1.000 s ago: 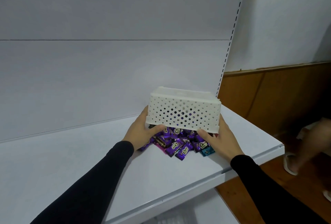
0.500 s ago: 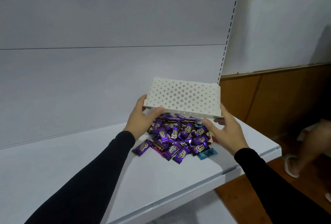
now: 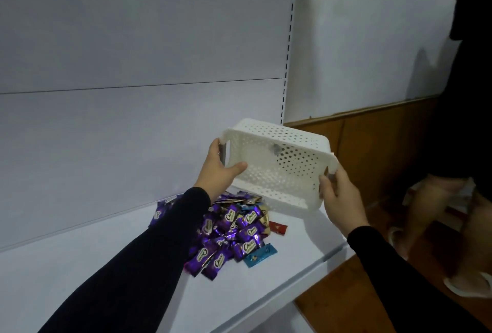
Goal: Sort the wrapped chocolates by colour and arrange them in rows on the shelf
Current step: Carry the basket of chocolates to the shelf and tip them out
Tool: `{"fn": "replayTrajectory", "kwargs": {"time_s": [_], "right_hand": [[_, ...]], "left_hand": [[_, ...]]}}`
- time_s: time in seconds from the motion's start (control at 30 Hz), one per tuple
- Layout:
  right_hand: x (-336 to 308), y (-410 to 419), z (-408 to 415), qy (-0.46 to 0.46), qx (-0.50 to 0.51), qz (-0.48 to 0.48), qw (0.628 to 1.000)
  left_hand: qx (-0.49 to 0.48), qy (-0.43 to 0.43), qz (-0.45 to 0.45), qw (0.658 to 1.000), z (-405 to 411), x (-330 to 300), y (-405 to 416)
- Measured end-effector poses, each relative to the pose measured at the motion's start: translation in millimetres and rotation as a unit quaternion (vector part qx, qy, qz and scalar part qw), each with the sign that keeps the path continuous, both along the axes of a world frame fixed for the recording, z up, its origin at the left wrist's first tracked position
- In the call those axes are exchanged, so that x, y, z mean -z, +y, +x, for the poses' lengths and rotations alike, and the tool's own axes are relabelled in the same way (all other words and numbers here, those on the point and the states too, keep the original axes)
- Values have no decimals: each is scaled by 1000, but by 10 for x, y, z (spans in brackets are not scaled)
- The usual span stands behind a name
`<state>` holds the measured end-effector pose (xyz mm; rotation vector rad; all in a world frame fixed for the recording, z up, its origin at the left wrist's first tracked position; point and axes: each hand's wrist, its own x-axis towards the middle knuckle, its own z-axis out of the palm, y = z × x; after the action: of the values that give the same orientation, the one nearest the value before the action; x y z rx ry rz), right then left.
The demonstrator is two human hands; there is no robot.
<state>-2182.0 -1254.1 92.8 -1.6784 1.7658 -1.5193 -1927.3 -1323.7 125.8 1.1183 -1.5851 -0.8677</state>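
Head view: both hands are up on the white perforated basket, holding it in the air above the right end of the white shelf, tipped so its open mouth faces the camera. The left hand clamps the basket's left end, thumb curled over the rim; the right hand grips the right end, fingers wrapped at the handle. Below, the wrapped chocolates lie in 1 loose unsorted heap on the shelf, mostly purple, partly hidden by the left sleeve. A blue one sits at the heap's front edge, a red one just to its right side. Another person's legs stand on the wooden floor at right.
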Motion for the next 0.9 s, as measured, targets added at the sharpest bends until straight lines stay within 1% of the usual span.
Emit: {"fn": "replayTrajectory", "kwargs": {"time_s": [0.1,0.2,0.3,0.4,0.47,0.53,0.6,0.67,0.8,0.9], "right_hand": [[5,-108,-111,-38,17,1,999],[13,-251,-207,-65,14,3,998],[130,-384,-257,-76,19,25,997],[291,-522,-242,-97,26,48,994],[310,-620,-212,-121,29,66,990],[276,-708,-182,-190,40,91,977],[214,-780,-173,-272,50,118,954],[136,-815,-169,-332,50,137,932],[91,-842,-177,-376,50,168,910],[117,-807,-230,-380,59,188,904]], "left_hand": [[-6,-56,7,998,-196,35,-173],[-10,-107,16,994,-306,94,-282],[-23,-110,25,993,-375,202,-396],[-14,-116,22,993,-383,300,-472],[-16,-146,24,989,-368,367,-519],[-34,-176,28,983,-369,409,-557],[-79,-177,34,980,-390,399,-584],[-106,-183,27,977,-407,360,-605],[-82,-185,27,979,-443,329,-625],[-109,-194,24,974,-496,337,-639]]}}
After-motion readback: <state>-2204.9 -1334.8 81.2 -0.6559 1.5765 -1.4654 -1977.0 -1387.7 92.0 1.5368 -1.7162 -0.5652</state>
